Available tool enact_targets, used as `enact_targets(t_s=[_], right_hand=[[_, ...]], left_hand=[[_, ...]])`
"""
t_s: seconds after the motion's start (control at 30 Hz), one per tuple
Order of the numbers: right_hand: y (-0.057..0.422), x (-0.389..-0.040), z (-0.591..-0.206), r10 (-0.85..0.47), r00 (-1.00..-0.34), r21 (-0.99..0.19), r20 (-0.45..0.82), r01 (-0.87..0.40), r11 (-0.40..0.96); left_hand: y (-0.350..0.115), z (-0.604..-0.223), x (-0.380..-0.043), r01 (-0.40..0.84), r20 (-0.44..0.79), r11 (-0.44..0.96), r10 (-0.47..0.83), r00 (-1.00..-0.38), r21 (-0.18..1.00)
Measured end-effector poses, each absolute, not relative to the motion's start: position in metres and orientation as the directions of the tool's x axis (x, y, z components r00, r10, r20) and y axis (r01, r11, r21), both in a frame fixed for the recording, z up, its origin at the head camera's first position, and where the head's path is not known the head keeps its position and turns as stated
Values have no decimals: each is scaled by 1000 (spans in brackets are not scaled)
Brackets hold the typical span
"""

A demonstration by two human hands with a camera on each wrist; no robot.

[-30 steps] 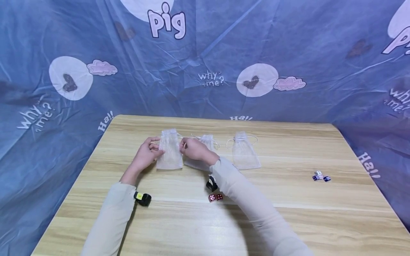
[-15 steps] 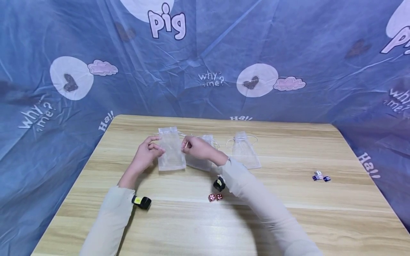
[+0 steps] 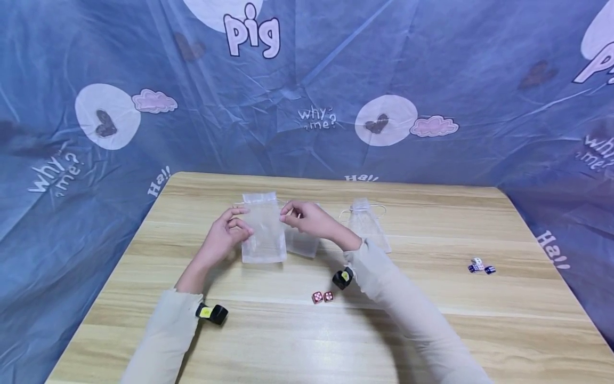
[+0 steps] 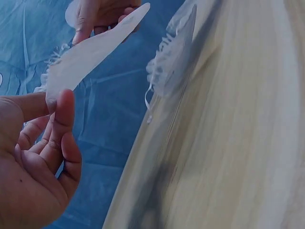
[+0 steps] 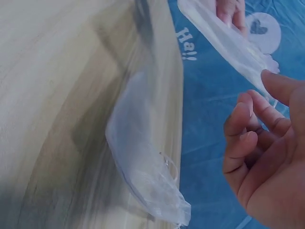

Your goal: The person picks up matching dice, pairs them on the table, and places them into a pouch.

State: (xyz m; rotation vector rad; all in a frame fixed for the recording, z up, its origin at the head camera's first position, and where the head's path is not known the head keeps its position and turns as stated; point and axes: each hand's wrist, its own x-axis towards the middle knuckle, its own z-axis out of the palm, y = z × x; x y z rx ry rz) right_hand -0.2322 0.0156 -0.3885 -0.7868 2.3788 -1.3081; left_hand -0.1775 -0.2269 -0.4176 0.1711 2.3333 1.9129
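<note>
Sheer white drawstring bag point(image 3: 264, 232) held between the left hand point(image 3: 226, 233) and the right hand point(image 3: 310, 218)

Nearest come two pale beige sleeves point(image 3: 155, 341), soft and lightly wrinkled, with a small black wrist camera point(image 3: 212, 313) bearing a yellow label at each cuff. Past the left-hand end of the right cuff, two glossy red dice point(image 3: 322, 296) with white pips sit side by side on the smooth, wood-grained tabletop point(image 3: 259, 346). Well off to the right, small blue and white dice point(image 3: 481, 265) are gathered close together.

Farther out, the bag is raised off the tabletop, a flat rectangle of thin, see-through mesh, its gathered, frilled band away from the person. The left hand pinches its left edge between thumb and finger; the right hand has its right edge between thumb and curled fingers. Just beyond, partly hidden by the right hand, lies a second white mesh bag point(image 3: 302, 245); a third mesh bag point(image 3: 366, 226), narrow-necked with looped cords, lies to its right. Behind hangs creased blue cloth point(image 3: 331, 58) printed with lettering, hearts and pink clouds.
</note>
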Motion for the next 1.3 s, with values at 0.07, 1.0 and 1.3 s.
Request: enact_targets(t_s=[0.07, 1.0, 1.3], right_hand=[[19, -232, -387, -591, -807, -862, 3, -301, 407], [34, -202, -382, -584, -808, -876, 79, -335, 346], [35, -190, -380, -588, -798, -819, 130, -421, 390]], left_hand=[[-225, -417, -175, 11, -21, 174, 181, -983, 985], [-207, -402, -158, 200, 174, 390, 101, -979, 899], [-202, -397, -152, 276, 248, 419, 121, -961, 865]])
